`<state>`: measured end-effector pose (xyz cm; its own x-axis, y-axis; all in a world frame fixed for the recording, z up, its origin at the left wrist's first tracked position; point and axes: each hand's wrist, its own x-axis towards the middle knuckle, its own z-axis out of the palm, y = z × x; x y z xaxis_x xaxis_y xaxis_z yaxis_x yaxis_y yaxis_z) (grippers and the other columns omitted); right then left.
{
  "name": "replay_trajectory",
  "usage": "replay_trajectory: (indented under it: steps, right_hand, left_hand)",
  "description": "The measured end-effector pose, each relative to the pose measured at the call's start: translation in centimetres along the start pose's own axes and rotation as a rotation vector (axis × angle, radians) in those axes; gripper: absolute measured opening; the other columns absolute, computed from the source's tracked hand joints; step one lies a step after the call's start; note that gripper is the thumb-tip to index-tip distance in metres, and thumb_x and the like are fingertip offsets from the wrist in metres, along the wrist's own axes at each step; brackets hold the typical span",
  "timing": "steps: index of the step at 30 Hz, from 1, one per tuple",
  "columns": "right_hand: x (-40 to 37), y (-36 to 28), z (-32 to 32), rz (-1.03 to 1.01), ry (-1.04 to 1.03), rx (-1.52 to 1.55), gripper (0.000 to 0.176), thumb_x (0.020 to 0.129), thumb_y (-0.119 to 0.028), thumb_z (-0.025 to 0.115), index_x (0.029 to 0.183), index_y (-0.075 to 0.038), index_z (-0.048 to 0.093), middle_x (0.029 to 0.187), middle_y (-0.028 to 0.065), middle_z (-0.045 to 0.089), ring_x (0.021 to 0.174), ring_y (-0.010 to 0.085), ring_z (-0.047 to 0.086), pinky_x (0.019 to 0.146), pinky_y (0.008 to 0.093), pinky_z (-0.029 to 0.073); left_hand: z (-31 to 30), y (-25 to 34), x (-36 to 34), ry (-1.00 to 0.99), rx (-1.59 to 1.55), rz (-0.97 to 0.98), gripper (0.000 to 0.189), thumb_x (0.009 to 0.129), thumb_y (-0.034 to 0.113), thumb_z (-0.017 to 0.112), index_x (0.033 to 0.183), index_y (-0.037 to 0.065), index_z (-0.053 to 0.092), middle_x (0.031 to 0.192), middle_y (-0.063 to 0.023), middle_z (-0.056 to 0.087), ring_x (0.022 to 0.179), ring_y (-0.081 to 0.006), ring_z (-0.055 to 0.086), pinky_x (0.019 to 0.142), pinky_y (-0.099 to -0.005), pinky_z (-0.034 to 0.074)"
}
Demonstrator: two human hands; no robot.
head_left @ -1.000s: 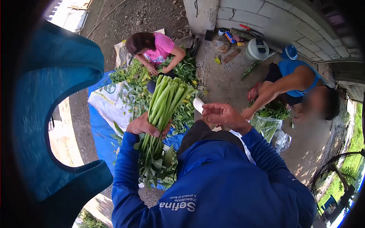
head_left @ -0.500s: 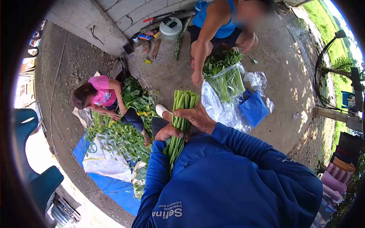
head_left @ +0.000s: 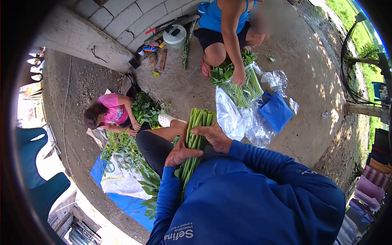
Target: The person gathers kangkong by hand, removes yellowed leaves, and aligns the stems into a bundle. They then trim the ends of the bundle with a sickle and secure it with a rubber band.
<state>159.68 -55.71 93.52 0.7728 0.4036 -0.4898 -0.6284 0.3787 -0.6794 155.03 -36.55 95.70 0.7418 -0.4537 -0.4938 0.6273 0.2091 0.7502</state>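
A bundle of leafy greens (head_left: 201,122) stands before my body, its cut stem ends up and its leaves down against my blue shirt. My left hand (head_left: 182,153) is wrapped round the lower stems, thumb across the front. Higher up on the right side, my right hand (head_left: 213,136) grips the same bundle, its thumb laid over the stems. Some of the leafy lower part is hidden behind my left wrist and sleeve.
A person in a pink shirt (head_left: 111,107) sits left among loose greens (head_left: 122,141) and a white sack (head_left: 122,175) on a blue tarp (head_left: 130,208). Ahead, another person's hand (head_left: 239,76) reaches to greens in clear plastic (head_left: 249,90). A blue folded sheet (head_left: 277,111) lies beside it.
My left hand has shifted its hold on the bundle, its thumb now lower across the stems. My left leg has come into view. The co-worker's hand ahead has moved right, onto the plastic-wrapped greens.
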Motion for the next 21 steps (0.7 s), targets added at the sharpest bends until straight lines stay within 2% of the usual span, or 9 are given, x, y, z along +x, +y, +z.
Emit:
replay_trajectory:
  steps: [3,4,7,8,9,10,12,16,21]
  right_hand:
    - [-2.3,-2.4,0.9,0.143,-0.065,0.155,0.041,0.086,-0.01,0.086,0.123,-0.006,0.068,0.108,0.0051,0.075,0.1,0.0183,0.075,0.089,0.0375,0.064]
    - [-2.9,-3.1,1.1,0.166,-0.075,0.136,0.044,0.087,-0.01,0.086,0.126,-0.005,0.067,0.11,0.0048,0.075,0.1,0.0182,0.074,0.092,0.0377,0.063]
    - [-4.0,-3.5,1.6,0.089,-0.088,0.111,0.036,0.088,-0.008,0.084,0.122,-0.005,0.072,0.112,0.0047,0.077,0.105,0.0174,0.073,0.099,0.0367,0.059]
    - [-3.7,-2.8,1.0,0.069,-0.094,0.064,0.04,0.087,-0.008,0.085,0.125,-0.005,0.072,0.116,0.0047,0.077,0.106,0.0164,0.073,0.1,0.0363,0.058]
    - [-4.2,-2.7,1.3,0.066,-0.098,0.081,0.041,0.087,-0.008,0.084,0.126,-0.005,0.072,0.116,0.0044,0.077,0.106,0.0159,0.073,0.1,0.036,0.058]
    - [-4.6,-3.3,2.2,0.059,-0.103,0.1,0.042,0.087,-0.007,0.084,0.127,-0.005,0.072,0.117,0.0041,0.077,0.106,0.0154,0.073,0.1,0.0356,0.058]
    - [-4.5,-4.1,3.0,0.033,-0.106,0.049,0.045,0.085,-0.007,0.083,0.128,-0.004,0.07,0.116,0.003,0.075,0.107,0.0147,0.071,0.099,0.0339,0.056]
    - [-4.9,-4.5,1.4,0.022,-0.142,-0.047,0.045,0.083,-0.01,0.084,0.125,-0.004,0.069,0.115,0.0033,0.073,0.109,0.0158,0.069,0.099,0.0337,0.056]
    - [-5.3,-4.8,0.6,-0.035,-0.152,-0.19,0.055,0.084,-0.016,0.087,0.134,-0.003,0.068,0.119,0.004,0.074,0.108,0.0171,0.072,0.099,0.036,0.059]
  left_hand:
    - [2.3,1.5,-1.1,0.102,0.359,0.075,0.125,0.074,0.024,0.096,0.172,0.002,0.023,0.159,-0.0197,0.052,0.148,-0.0314,0.051,0.121,-0.0435,0.044]
    - [3.2,3.0,-1.7,0.118,0.48,0.076,0.129,0.076,0.048,0.098,0.171,0.001,0.024,0.157,-0.0232,0.053,0.148,-0.0341,0.053,0.122,-0.0434,0.043]
    - [2.5,3.9,-2.3,0.046,0.608,0.174,0.13,0.078,0.075,0.087,0.17,0.003,0.029,0.15,-0.0271,0.06,0.142,-0.0398,0.059,0.119,-0.0434,0.046]
    - [3.4,4.9,-2.5,0.11,0.673,0.247,0.106,0.091,0.087,0.063,0.154,0.002,0.052,0.13,-0.0276,0.07,0.127,-0.0428,0.068,0.104,-0.0453,0.053]
    - [2.4,5.4,-2.4,0.156,0.867,0.057,0.083,0.108,0.077,0.043,0.13,0.0,0.063,0.112,-0.0245,0.071,0.105,-0.0384,0.071,0.087,-0.0465,0.052]
    - [3.2,5.2,-1.7,0.368,0.697,0.017,0.081,0.114,0.071,0.029,0.109,-0.003,0.062,0.097,-0.0229,0.068,0.089,-0.0291,0.067,0.078,-0.0467,0.049]
    - [5.7,3.3,1.3,0.461,-0.18,0.196,0.088,0.113,0.075,0.03,0.109,-0.002,0.073,0.094,-0.011,0.072,0.084,-0.0178,0.065,0.083,-0.0347,0.053]
    - [4.4,2.8,1.3,0.5,-0.167,-0.005,0.082,0.112,0.07,0.042,0.137,-0.002,0.069,0.119,-0.0113,0.076,0.098,-0.017,0.072,0.091,-0.0303,0.056]
    - [6.1,4.0,1.4,0.418,-0.309,-0.09,0.07,0.114,0.061,0.045,0.136,-0.002,0.069,0.118,-0.0109,0.076,0.103,-0.019,0.072,0.095,-0.0326,0.056]
